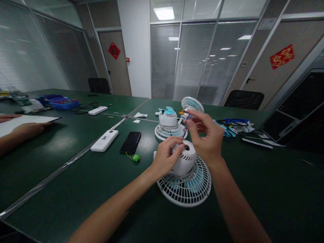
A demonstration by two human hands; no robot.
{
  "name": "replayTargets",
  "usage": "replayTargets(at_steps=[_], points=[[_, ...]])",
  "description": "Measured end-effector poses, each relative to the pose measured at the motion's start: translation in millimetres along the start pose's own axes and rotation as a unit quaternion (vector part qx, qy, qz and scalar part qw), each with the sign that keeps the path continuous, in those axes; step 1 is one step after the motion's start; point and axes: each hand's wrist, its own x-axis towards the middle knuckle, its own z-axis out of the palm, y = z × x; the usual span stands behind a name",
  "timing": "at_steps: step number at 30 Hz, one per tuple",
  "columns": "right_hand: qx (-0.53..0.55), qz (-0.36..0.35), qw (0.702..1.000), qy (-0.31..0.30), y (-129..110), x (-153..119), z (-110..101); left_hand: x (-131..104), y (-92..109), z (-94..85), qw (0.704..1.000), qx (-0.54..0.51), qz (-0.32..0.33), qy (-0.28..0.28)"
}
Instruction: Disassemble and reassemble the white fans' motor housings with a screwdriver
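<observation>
On the table [121,192], the fan [188,175] lies face down in front of us, its white housing [187,160] uppermost. Our right hand [207,135], above and to the right of the housing, pinches the screwdriver [187,125] by its handle, thumb and fingers closed on it. The tool's long axis slants steeply down and a little left, toward the top of the housing. Our left hand [165,155] rests against the housing's left side, nearer the tip, with thumb and forefinger curled close about the lower shaft; whether they grip it, we can't quite tell. Another fan [168,120] sits just beyond the housing, and a phone [130,142] lies to its left.
</observation>
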Motion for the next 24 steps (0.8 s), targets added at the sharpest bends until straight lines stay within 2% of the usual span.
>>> replayTargets(at_steps=[7, 11, 17, 24], points=[[0.008, 0.001, 1.000, 0.008, -1.3, -0.5, 0.3, 0.1, 1.3, 0.9, 1.000, -0.003, -0.005, 0.007], [0.041, 0.026, 0.999, 0.000, -1.1, -0.8, 0.6, 0.1, 1.9, 0.8, 1.000, -0.003, -0.010, 0.007], [0.046, 0.052, 0.997, 0.020, 0.2, 2.2, -1.4, 0.2, 2.2, 0.7, 1.000, 0.000, -0.013, 0.010], [0.064, 0.052, 0.996, -0.030, 0.7, 2.3, -2.2, 0.9, 3.0, -0.5, 1.000, 0.001, -0.014, 0.007]])
